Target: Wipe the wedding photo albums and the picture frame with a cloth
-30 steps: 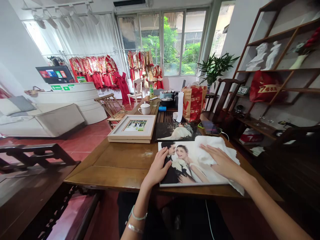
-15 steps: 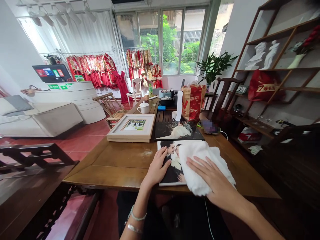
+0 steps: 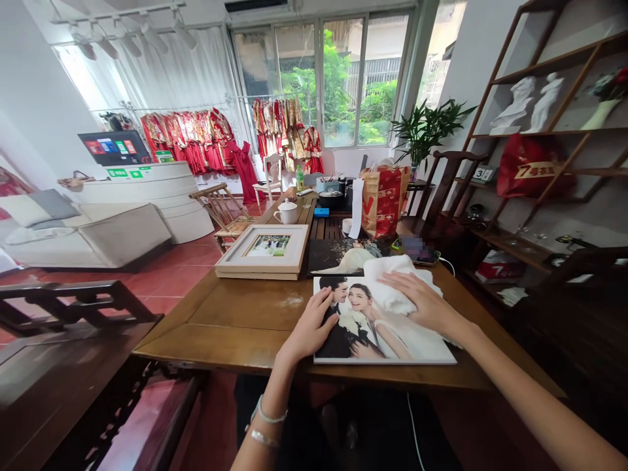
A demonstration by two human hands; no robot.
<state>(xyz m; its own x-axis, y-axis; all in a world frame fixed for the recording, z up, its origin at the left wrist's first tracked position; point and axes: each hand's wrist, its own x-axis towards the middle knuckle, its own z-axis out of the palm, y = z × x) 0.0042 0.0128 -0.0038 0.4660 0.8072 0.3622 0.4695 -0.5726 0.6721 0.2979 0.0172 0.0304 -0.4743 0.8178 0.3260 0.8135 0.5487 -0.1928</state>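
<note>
A large wedding photo print (image 3: 387, 340) lies flat at the near edge of the wooden table (image 3: 245, 320). My left hand (image 3: 309, 330) rests on the print's left edge with its fingers spread flat. My right hand (image 3: 424, 301) presses a white cloth (image 3: 392, 288) onto the print's upper right part, fingers stretched out over the cloth. A second, darker wedding print (image 3: 343, 255) lies just beyond, partly under the cloth.
A framed photo (image 3: 265, 248) lies at the table's left middle. Further back stand a white teapot (image 3: 287, 212), a red paper bag (image 3: 383, 199) and a phone (image 3: 417, 248). Wooden chairs flank the table, a shelf unit (image 3: 549, 131) rises at the right, and a sofa (image 3: 88, 235) sits left.
My right hand has slid the white cloth from the print's lower middle up to its upper right corner, uncovering the picture. My left hand has stayed on the left edge.
</note>
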